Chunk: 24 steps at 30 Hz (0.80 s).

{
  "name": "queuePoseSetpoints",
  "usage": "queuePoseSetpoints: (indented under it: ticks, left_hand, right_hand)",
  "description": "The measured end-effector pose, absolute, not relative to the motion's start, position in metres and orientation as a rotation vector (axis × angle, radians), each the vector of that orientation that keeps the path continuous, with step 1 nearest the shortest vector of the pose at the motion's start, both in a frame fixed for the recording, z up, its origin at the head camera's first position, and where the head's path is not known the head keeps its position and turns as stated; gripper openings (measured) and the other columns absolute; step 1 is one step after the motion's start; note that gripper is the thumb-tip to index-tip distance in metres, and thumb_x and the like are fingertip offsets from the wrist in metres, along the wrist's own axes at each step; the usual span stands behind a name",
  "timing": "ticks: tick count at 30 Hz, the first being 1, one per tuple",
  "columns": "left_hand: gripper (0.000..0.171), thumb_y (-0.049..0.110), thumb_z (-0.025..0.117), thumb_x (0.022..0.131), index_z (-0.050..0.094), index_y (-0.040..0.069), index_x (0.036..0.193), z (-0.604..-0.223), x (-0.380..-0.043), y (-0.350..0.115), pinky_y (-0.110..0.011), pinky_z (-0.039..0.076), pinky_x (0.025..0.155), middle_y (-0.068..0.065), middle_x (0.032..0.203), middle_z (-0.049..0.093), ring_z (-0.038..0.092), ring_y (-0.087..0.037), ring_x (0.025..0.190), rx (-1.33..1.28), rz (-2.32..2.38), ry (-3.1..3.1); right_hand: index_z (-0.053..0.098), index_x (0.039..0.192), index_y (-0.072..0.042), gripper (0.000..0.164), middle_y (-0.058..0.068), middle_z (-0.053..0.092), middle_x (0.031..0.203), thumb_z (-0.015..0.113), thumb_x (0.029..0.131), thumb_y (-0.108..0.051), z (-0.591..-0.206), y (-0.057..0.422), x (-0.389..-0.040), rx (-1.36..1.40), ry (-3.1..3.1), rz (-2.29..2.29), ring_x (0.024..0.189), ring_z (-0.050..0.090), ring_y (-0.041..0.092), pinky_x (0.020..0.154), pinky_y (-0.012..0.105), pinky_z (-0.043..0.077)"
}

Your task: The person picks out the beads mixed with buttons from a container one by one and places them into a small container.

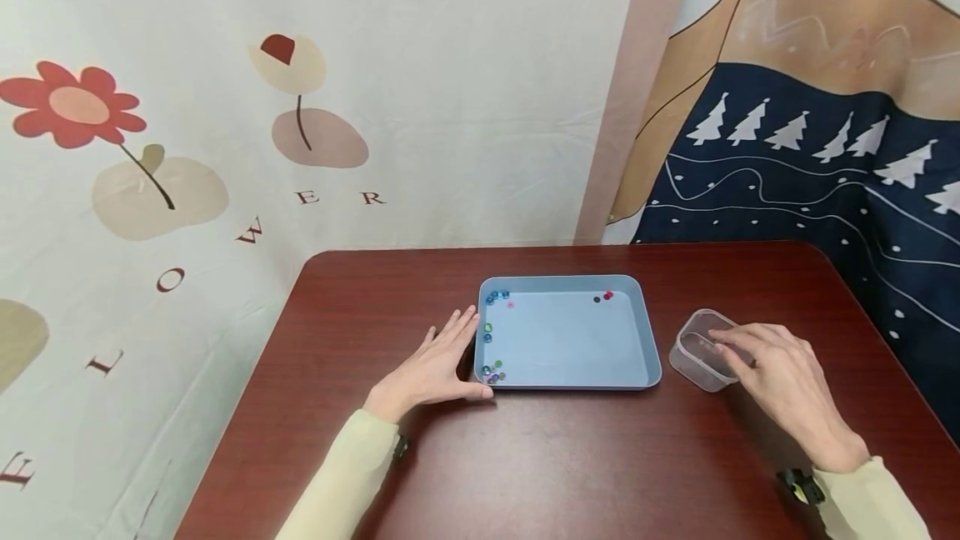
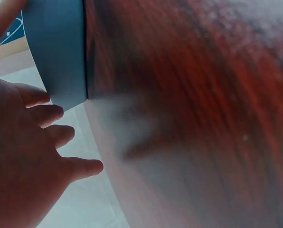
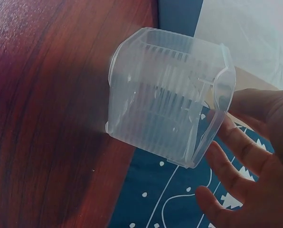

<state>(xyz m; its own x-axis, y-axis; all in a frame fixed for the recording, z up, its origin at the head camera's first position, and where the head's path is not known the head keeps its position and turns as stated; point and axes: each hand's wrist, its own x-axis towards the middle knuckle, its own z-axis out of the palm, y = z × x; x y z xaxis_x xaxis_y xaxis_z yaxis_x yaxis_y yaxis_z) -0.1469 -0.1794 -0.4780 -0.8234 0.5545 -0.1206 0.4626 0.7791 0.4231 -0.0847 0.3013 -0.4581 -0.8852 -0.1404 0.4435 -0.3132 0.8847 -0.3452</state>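
Note:
A shallow blue tray (image 1: 570, 340) lies on the table with small beads in it. My left hand (image 1: 438, 361) rests at the tray's left edge with fingers spread, its thumb by the near left corner. Blue beads (image 1: 491, 298) sit in the far left corner and mixed beads (image 1: 492, 375) in the near left one. Red and dark beads (image 1: 607, 297) lie near the far right. A clear plastic container (image 3: 165, 95) stands right of the tray. Over its open top is my right hand (image 1: 783, 373), thumb and forefinger close together; whether they pinch anything is too small to tell.
The dark red wooden table (image 1: 570, 465) runs back to a curtain (image 1: 465, 107) printed with flowers. A navy cloth with white trees (image 1: 787, 190) hangs at the right, beyond the table's edge.

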Motion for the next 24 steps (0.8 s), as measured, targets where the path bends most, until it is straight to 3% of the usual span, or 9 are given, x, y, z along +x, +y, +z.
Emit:
queuePoseSetpoints:
  ticks: [11, 18, 24]
  left_hand:
    - [0.116, 0.06, 0.079, 0.084, 0.016, 0.007, 0.166, -0.477, -0.146, -0.181, -0.069, 0.012, 0.12, -0.006, 0.174, 0.011, 0.006, -0.037, 0.159, 0.778, 0.648, 2.69]
    - [0.115, 0.061, 0.078, 0.085, 0.016, 0.009, 0.167, -0.478, -0.148, -0.182, -0.068, 0.012, 0.121, -0.004, 0.174, 0.01, 0.005, -0.036, 0.159, 0.768, 0.654, 2.684]
    - [0.115, 0.061, 0.077, 0.086, 0.014, 0.011, 0.167, -0.478, -0.149, -0.182, -0.065, 0.011, 0.122, 0.0, 0.174, 0.007, 0.004, -0.032, 0.16, 0.749, 0.643, 2.678]
  right_hand:
    - [0.077, 0.113, -0.006, 0.034, 0.023, 0.071, 0.112, 0.086, 0.08, -0.007, -0.457, 0.302, -0.084, 0.297, -2.673, 0.597, 0.109, 0.056, 0.045, 0.084, 0.068, 0.04]
    - [0.078, 0.11, -0.004, 0.034, 0.017, 0.072, 0.113, 0.086, 0.077, -0.003, -0.445, 0.283, -0.079, 0.346, -2.541, 0.638, 0.112, 0.057, 0.04, 0.085, 0.062, 0.04]
    - [0.079, 0.11, -0.009, 0.034, 0.008, 0.074, 0.112, 0.085, 0.077, -0.005, -0.433, 0.246, -0.078, 0.479, -2.446, 0.691, 0.112, 0.06, 0.032, 0.091, 0.048, 0.041]
